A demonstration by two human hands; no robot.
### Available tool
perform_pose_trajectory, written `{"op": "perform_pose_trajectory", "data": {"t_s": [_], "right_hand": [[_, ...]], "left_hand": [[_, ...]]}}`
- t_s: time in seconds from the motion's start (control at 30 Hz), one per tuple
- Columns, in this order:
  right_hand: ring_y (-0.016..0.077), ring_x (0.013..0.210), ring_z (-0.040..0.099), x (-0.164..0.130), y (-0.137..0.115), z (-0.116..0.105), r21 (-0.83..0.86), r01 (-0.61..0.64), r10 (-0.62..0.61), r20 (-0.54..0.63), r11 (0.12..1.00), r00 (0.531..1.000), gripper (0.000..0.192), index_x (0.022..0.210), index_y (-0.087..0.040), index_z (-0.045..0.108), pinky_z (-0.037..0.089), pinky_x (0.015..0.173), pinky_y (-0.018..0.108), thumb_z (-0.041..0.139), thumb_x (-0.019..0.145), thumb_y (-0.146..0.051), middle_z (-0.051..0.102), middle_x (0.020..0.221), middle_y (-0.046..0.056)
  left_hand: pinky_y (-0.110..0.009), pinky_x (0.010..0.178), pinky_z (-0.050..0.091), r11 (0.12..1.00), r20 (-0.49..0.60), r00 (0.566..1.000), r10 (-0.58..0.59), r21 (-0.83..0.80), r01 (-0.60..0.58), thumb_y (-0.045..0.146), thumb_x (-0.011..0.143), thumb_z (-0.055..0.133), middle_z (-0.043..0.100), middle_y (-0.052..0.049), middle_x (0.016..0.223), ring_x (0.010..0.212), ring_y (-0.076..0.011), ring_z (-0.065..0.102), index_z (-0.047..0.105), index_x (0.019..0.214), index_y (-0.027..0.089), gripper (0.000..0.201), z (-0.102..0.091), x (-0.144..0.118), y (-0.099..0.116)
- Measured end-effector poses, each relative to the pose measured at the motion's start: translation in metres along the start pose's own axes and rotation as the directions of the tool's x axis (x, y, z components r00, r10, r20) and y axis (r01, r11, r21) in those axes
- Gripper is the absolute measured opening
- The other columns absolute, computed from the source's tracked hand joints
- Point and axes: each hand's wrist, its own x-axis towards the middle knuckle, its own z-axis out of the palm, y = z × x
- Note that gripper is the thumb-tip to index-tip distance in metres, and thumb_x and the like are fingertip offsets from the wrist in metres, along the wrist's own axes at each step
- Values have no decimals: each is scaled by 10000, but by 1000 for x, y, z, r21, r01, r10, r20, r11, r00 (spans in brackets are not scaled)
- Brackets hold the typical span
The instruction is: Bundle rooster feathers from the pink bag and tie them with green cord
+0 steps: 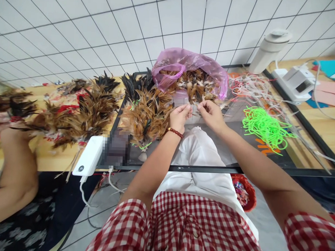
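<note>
Both hands pinch feathers at the pink bag.
The left hand (pixel 181 117) and right hand (pixel 210 114) each close their grip on small feathers (pixel 195 104) between them, just before the pink bag (pixel 186 64) on the desk (pixel 292 159).

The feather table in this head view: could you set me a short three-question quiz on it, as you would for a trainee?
1. True or false: the left hand and right hand are raised close together in front of the crinkled pink plastic bag of brown feathers.
2. What lies on the dark glass tabletop to the right of the right hand?
A. a blue towel
B. a tangle of neon green cord
C. a steel bowl
3. What is worn on the left wrist?

Key:
1. True.
2. B.
3. A dark red beaded bracelet.
</note>
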Motion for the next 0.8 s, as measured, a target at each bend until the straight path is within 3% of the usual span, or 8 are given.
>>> {"op": "perform_pose_trajectory", "data": {"t_s": [0.2, 0.43, 0.6, 0.7, 0.8], "right_hand": [[164, 686, 512, -2, -3, 3, -43, 86, -85, 16, 995, 996, 274, 789, -227, 577, 411, 699, 330, 591, 875, -487, 597, 734, 10], [205, 784, 592, -3, -2, -1, -258, 216, -189, 125, 942, 974, 165, 826, -216, 634, 442, 783, 357, 548, 915, -325, 668, 806, 52], [296, 1024, 599, -2, 1, -6, -584, 217, -107, 217, 782, 970, 200, 991, -206, 744, 393, 899, 447, 579, 925, -298, 732, 1082, 126], [327, 1043, 575, -2, 3, -3, -692, 212, -22, 272, 690, 962, 180, 905, -204, 757, 385, 885, 463, 600, 912, -291, 732, 1065, 149], [328, 1030, 579, -3, 4, 1, -702, 182, -28, 225, 689, 974, 176, 873, -194, 723, 398, 879, 463, 563, 913, -252, 719, 1042, 164]], "left_hand": [[-222, 700, 483, 1000, 50, 998, -22, 9, 22, 196, 707, 885, 707, 3, 694, 631, -64, 605, 739, 759, 133, 167, 0, -3, 0], [-194, 619, 446, 1000, 64, 998, -14, 24, 13, 216, 679, 904, 651, 32, 611, 556, -43, 552, 706, 722, 138, 217, 1, -1, 0], [-207, 666, 470, 990, -74, 987, 142, -10, -143, 275, 769, 851, 700, 11, 743, 635, -57, 608, 631, 717, 168, 250, -5, 7, 8], [-205, 644, 450, 982, -122, 975, 188, 5, -188, 269, 795, 826, 689, 15, 717, 610, -57, 589, 621, 724, 170, 238, -8, 11, 12], [-199, 624, 433, 989, -129, 981, 148, 24, -146, 225, 809, 803, 674, 24, 673, 580, -53, 566, 618, 710, 164, 219, -8, 10, 11]]}}
